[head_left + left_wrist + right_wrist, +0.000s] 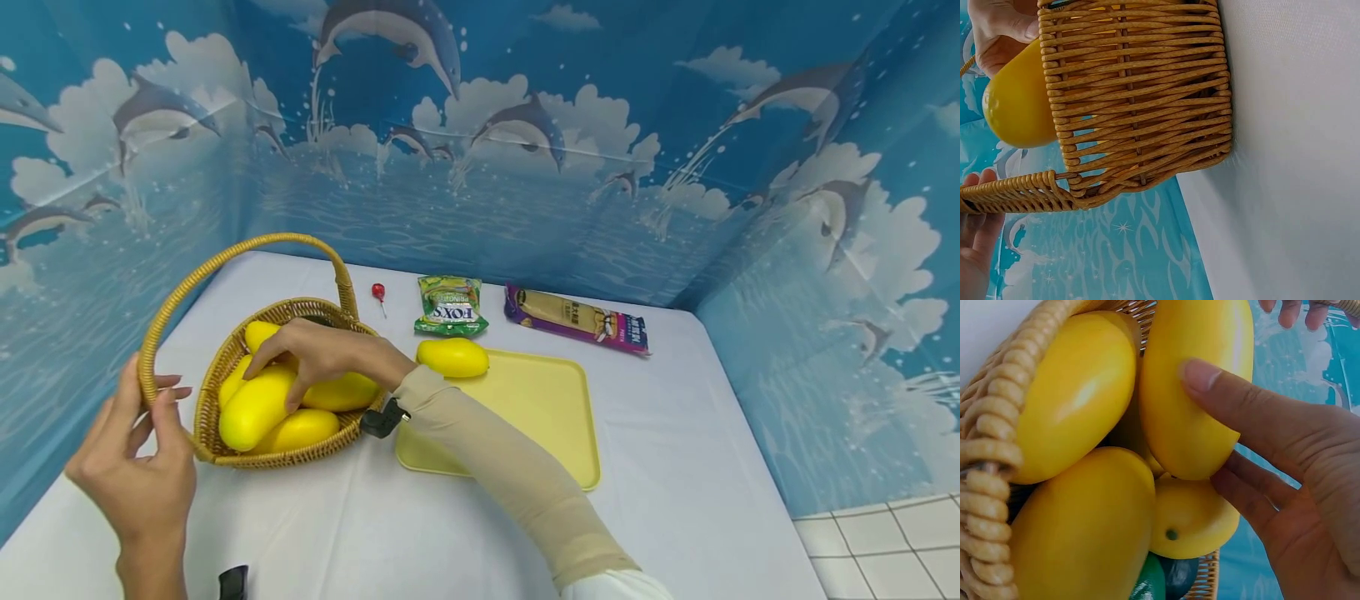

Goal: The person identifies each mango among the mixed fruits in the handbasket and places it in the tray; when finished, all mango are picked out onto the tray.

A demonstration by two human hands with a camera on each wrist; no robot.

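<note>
A brown wicker basket (206,417) stands at the left of the white table, filled with several yellow mangoes. My left hand (142,458) holds its tall arched handle (187,283) on the near left side. Inside the basket, my right hand (322,350) grips the uppermost mango (255,412), thumb on one side and fingers on the other. The right wrist view shows this mango (1194,394) leaning over others, one with a green stem mark (1196,519). Below them lie a green item (1150,581) and a dark one (1179,575), both partly hidden.
Right of the basket lies a pale yellow tray (540,408), with one mango (453,358) at its far left corner. Behind are a red lollipop (378,292), a green Fox's candy bag (450,306) and a purple pasta packet (576,318). A dolphin-print curtain (465,192) encloses the table.
</note>
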